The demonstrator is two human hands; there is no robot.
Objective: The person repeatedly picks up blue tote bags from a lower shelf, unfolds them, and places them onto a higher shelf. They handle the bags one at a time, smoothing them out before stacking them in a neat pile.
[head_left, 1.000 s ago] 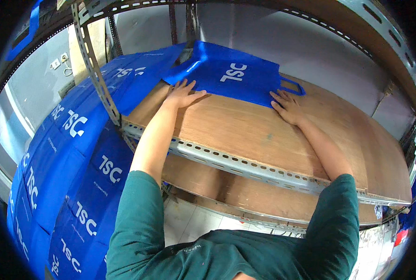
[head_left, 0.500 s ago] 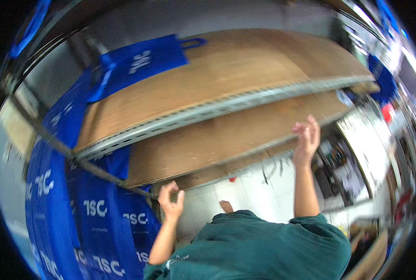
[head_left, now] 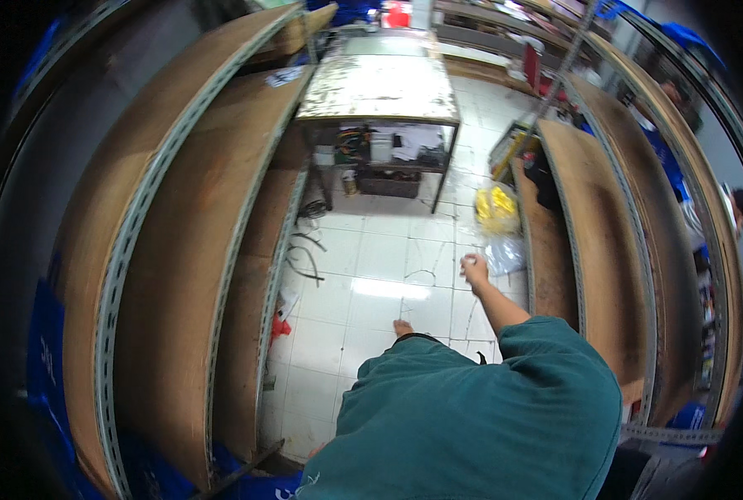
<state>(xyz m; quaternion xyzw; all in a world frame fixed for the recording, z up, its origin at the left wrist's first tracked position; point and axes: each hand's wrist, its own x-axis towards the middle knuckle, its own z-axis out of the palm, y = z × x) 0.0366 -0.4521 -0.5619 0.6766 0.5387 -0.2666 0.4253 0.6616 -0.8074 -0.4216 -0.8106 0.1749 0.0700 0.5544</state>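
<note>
My right hand (head_left: 474, 268) hangs out in front of me over the white tiled floor (head_left: 371, 275), fingers curled in, with nothing seen in it. It is nearest to a clear plastic bag (head_left: 506, 252) and a yellow bag (head_left: 496, 208) lying at the foot of the right shelf rack (head_left: 592, 233). My left hand is hidden behind my green-sleeved body (head_left: 471, 417). Blue fabric bags (head_left: 45, 342) hang at the far left edge, beside the wooden shelf boards (head_left: 180, 275). My bare foot (head_left: 402, 327) shows on the tiles.
Wooden shelf racks with metal rails line both sides of a narrow aisle. A metal table (head_left: 380, 83) with clutter beneath stands at the far end. Loose black cables (head_left: 305, 258) and a small red object (head_left: 280, 327) lie by the left rack.
My hands have come off the blue bag on the shelf. The view has swung away from the shelf to look down the aisle, with my right arm lowered.
</note>
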